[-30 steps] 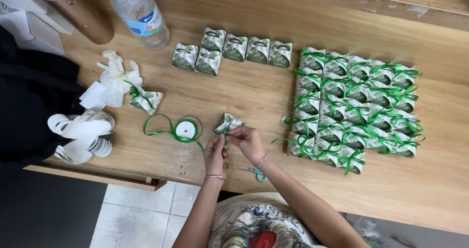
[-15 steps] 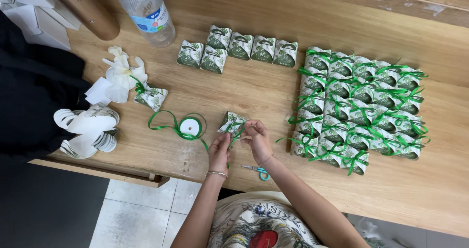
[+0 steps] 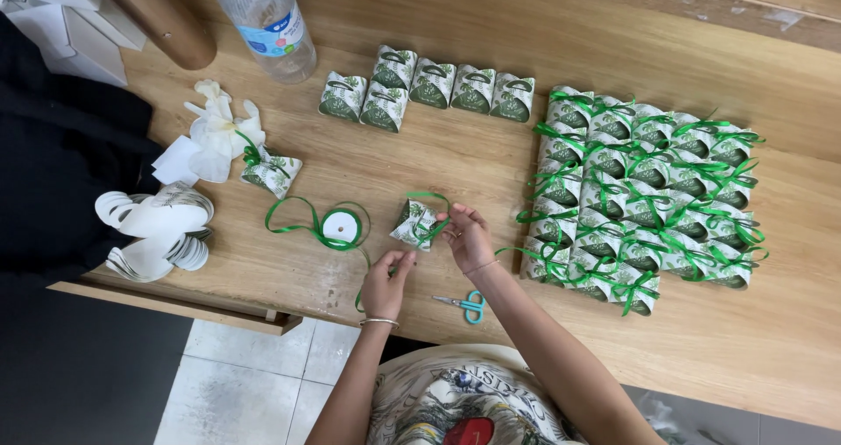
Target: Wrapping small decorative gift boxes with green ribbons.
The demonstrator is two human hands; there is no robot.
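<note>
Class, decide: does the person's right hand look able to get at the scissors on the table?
Probably yes: the scissors lie uncovered just beside the right hand, though it now holds ribbon at the small box.

Wooden table (image 3: 455,160) — ribbon spool (image 3: 340,227), scissors (image 3: 464,304), bottle (image 3: 267,20), plain boxes (image 3: 425,90), ribboned boxes (image 3: 639,191)

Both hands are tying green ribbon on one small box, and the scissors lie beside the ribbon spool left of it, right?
Not quite. In the head view the scissors lie near the table's front edge, between the forearms, well away from the ribbon spool. The left hand and right hand do work ribbon on the small box.
</note>
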